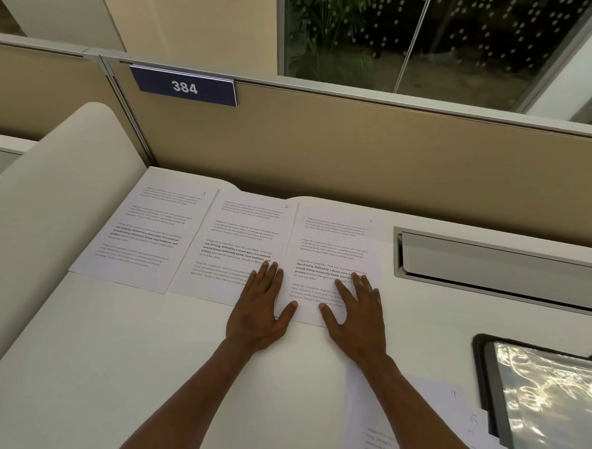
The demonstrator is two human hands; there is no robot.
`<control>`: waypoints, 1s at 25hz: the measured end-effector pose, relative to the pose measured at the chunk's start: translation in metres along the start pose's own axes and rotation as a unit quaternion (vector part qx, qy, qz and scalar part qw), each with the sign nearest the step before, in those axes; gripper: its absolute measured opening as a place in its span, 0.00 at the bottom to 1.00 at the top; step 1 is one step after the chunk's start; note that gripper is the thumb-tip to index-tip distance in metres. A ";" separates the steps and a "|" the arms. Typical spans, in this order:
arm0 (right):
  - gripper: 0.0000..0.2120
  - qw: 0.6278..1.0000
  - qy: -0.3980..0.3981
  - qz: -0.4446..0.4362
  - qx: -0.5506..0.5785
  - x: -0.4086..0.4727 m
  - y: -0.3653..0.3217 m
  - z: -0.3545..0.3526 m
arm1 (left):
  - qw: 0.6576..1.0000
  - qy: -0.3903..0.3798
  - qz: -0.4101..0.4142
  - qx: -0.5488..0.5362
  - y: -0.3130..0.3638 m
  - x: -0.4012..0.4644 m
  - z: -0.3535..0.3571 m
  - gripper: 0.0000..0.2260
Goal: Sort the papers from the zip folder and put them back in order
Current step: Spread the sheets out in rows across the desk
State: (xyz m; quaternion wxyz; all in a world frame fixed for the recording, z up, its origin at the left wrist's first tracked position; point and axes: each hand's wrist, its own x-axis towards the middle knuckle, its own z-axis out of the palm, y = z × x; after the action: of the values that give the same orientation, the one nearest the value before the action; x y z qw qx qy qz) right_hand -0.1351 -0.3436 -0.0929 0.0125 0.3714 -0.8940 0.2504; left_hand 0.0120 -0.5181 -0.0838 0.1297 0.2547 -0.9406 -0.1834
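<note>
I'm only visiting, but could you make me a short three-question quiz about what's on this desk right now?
1. How many printed sheets lie side by side in the row at the back of the desk?
2. True or false: the right hand is lifting the rightmost sheet off the desk.
3. Where is the loose pile of papers? A) under the number plate B) near right, beside the zip folder C) on the far left

Key: 1. three; 2. false, both hands lie flat; 3. B

The three sheets are thin, matt white paper on a smooth, matt off-white desk. The zip folder looks like glossy clear plastic with a dark edge. The partition is dull tan cloth capped in brushed metal.
</note>
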 end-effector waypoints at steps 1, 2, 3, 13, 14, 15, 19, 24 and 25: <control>0.32 1.000 0.001 0.001 0.001 0.000 0.000 0.001 | 1.000 -0.001 -0.001 0.000 0.000 0.000 0.000 0.35; 0.32 1.000 0.000 0.002 0.001 0.000 0.000 0.001 | 1.000 -0.001 -0.001 -0.001 0.000 0.000 0.000 0.35; 0.32 1.000 -0.001 0.003 0.002 0.000 0.000 0.001 | 1.000 -0.001 0.000 0.000 0.000 0.000 0.000 0.35; 0.35 0.999 -0.008 0.008 0.035 0.000 0.003 -0.003 | 1.000 0.001 0.011 0.005 0.000 -0.002 0.001 0.34; 0.35 0.999 -0.012 0.008 0.034 0.000 0.003 -0.003 | 1.000 0.001 0.011 0.005 0.000 -0.001 0.001 0.34; 0.35 0.999 -0.014 0.008 0.035 0.001 0.003 -0.004 | 1.000 0.002 0.011 0.004 0.000 -0.001 0.001 0.34; 0.31 0.996 0.010 0.018 0.082 0.000 -0.001 -0.014 | 1.000 0.017 0.009 -0.011 0.000 -0.002 0.002 0.34; 0.17 0.976 0.097 0.073 0.183 -0.033 -0.008 -0.068 | 0.993 0.096 0.027 -0.063 0.006 -0.009 -0.004 0.27; 0.14 0.970 0.113 0.086 0.195 -0.049 -0.007 -0.083 | 0.990 0.118 0.026 -0.074 0.010 -0.013 -0.007 0.25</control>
State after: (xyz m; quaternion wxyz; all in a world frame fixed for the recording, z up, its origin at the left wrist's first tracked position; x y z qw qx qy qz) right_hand -0.1086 -0.2779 -0.0271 0.0191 0.2576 -0.8492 0.4605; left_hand 0.0211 -0.5050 -0.0757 0.2629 0.2401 -0.9087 -0.2178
